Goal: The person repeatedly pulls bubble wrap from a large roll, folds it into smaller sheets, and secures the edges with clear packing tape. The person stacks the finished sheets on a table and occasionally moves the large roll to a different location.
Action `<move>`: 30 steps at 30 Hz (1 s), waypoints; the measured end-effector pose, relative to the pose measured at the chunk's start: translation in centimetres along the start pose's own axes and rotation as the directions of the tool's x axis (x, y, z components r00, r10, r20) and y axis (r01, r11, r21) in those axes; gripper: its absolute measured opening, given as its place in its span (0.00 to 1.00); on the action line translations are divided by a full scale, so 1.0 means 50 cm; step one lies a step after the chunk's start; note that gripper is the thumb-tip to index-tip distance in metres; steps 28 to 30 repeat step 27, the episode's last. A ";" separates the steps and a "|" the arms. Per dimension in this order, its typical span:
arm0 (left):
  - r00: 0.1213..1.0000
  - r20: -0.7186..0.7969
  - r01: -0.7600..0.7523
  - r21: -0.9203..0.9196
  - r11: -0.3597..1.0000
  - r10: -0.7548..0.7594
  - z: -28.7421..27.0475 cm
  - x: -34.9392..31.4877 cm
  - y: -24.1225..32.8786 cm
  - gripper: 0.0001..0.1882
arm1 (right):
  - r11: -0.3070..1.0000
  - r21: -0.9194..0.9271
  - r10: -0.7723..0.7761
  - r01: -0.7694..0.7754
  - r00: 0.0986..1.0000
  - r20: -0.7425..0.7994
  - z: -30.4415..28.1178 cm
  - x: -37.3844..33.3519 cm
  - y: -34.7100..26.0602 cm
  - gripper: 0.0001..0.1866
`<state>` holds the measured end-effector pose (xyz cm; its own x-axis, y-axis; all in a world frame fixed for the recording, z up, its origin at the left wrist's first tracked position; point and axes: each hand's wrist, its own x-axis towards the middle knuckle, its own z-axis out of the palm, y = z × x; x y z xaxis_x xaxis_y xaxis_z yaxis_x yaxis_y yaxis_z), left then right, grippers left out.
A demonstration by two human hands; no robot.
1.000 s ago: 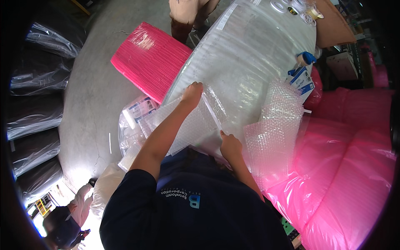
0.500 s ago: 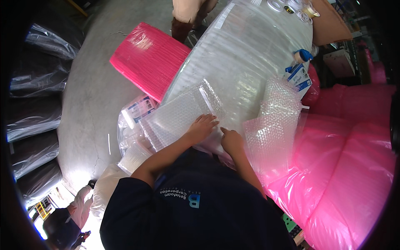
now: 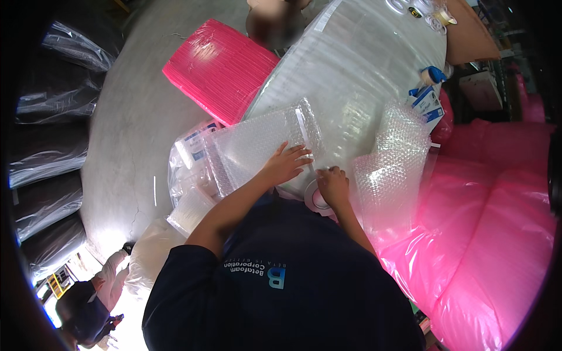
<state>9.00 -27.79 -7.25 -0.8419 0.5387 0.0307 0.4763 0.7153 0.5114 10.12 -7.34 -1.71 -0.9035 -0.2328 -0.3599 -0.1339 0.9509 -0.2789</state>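
A clear bubble-wrap pouch (image 3: 249, 140) lies flat in front of me, a white strip running along its right end. My left hand (image 3: 287, 162) rests on the pouch near that end, fingers spread and holding nothing. Just right of the pouch, my right hand (image 3: 333, 184) is closed, its thumb and fingertips pinched together. What sits in the pinch is too small to make out. Partly beneath this hand is a white ring-shaped roll of tape (image 3: 309, 198), close to my body. To the right lies a pile of bubble-wrap pouches (image 3: 389, 175).
The work surface is a plastic-covered stack (image 3: 357, 70). A pink wrapped block (image 3: 219, 70) lies beyond its left edge; pink bags (image 3: 468, 222) bulge at right. A blue tape dispenser (image 3: 433, 75), box (image 3: 430, 110) and tape rolls (image 3: 433, 23) sit far right. Another person (image 3: 88, 310) is at lower left.
My right hand has shifted right, its pointing finger now drawn into a pinch, and the tape roll has come into view beside it. My left hand's fingers have spread wider.
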 end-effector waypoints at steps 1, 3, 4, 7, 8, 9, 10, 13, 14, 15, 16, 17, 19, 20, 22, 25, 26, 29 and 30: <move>1.000 0.006 0.008 -0.003 1.000 -0.008 0.000 0.000 0.001 0.22 | 0.999 0.035 -0.031 0.033 0.998 -0.056 0.007 0.004 -0.006 0.16; 1.000 0.011 0.022 -0.013 1.000 -0.022 0.004 0.001 0.004 0.22 | 0.990 0.094 -0.088 0.106 0.981 -0.173 0.023 0.013 -0.019 0.14; 1.000 0.012 0.027 -0.019 0.999 -0.027 0.008 0.002 0.005 0.22 | 0.992 0.066 -0.091 0.107 0.974 -0.210 0.038 0.016 -0.022 0.12; 1.000 0.011 0.028 0.007 1.000 -0.028 0.010 0.005 0.007 0.22 | 0.994 0.007 -0.098 0.105 0.946 -0.310 0.091 0.038 -0.014 0.09; 0.999 0.010 0.030 0.023 0.999 -0.031 0.011 0.004 0.010 0.22 | 0.994 0.003 -0.098 0.105 0.938 -0.333 0.103 0.041 -0.012 0.08; 1.000 -0.007 0.030 0.022 0.999 -0.030 0.013 0.004 0.012 0.22 | 0.995 0.000 -0.098 0.104 0.930 -0.355 0.113 0.043 -0.008 0.07; 0.999 -0.023 0.030 0.022 0.999 -0.029 0.016 0.005 0.014 0.22 | 0.993 0.019 -0.105 0.121 0.920 -0.378 0.122 0.046 -0.001 0.06; 0.999 -0.045 0.033 0.065 0.997 -0.030 0.034 0.001 0.012 0.21 | 0.980 0.109 -0.098 0.163 0.887 -0.451 0.126 0.053 0.001 0.04; 0.998 -0.047 0.033 0.086 0.996 -0.029 0.038 0.000 0.014 0.21 | 0.971 0.163 -0.076 0.174 0.875 -0.478 0.126 0.058 0.002 0.04; 0.998 -0.048 0.037 0.096 0.995 -0.033 0.042 0.001 0.015 0.21 | 0.959 0.215 -0.053 0.185 0.863 -0.503 0.126 0.061 0.002 0.04; 0.998 -0.048 0.042 0.107 0.993 -0.037 0.047 0.002 0.016 0.21 | 0.947 0.262 -0.031 0.185 0.866 -0.499 0.126 0.062 0.004 0.04; 0.998 -0.051 0.045 0.121 0.992 -0.039 0.044 0.006 0.015 0.21 | 0.932 0.309 -0.009 0.188 0.867 -0.499 0.127 0.067 0.009 0.04; 0.999 0.007 0.038 0.119 0.992 -0.039 0.040 0.005 0.018 0.21 | 0.882 0.453 0.107 0.134 0.878 -0.467 0.128 0.070 0.018 0.05; 0.999 0.033 0.035 0.117 0.993 -0.039 0.039 0.005 0.020 0.21 | 0.837 0.542 0.195 0.078 0.882 -0.428 0.130 0.069 0.026 0.05; 0.999 0.030 0.037 0.154 0.987 -0.042 0.043 0.000 0.020 0.21 | 0.751 0.660 0.268 0.019 0.905 -0.331 0.130 0.070 0.047 0.06; 0.998 0.052 0.027 0.097 0.995 -0.032 0.036 0.008 0.020 0.21 | 0.699 0.714 0.213 0.031 0.945 -0.249 0.130 0.071 0.093 0.08; 0.997 0.065 0.027 0.062 0.998 -0.031 0.028 0.009 0.019 0.21 | 0.704 0.707 0.180 0.062 0.948 -0.262 0.142 0.074 0.106 0.09; 0.998 0.063 0.020 0.067 0.998 -0.024 0.025 0.015 0.021 0.21 | 0.709 0.699 0.147 0.092 0.950 -0.275 0.155 0.076 0.117 0.10; 0.998 0.063 0.020 0.067 0.998 -0.024 0.025 0.015 0.021 0.21 | 0.709 0.699 0.147 0.092 0.950 -0.275 0.155 0.076 0.117 0.10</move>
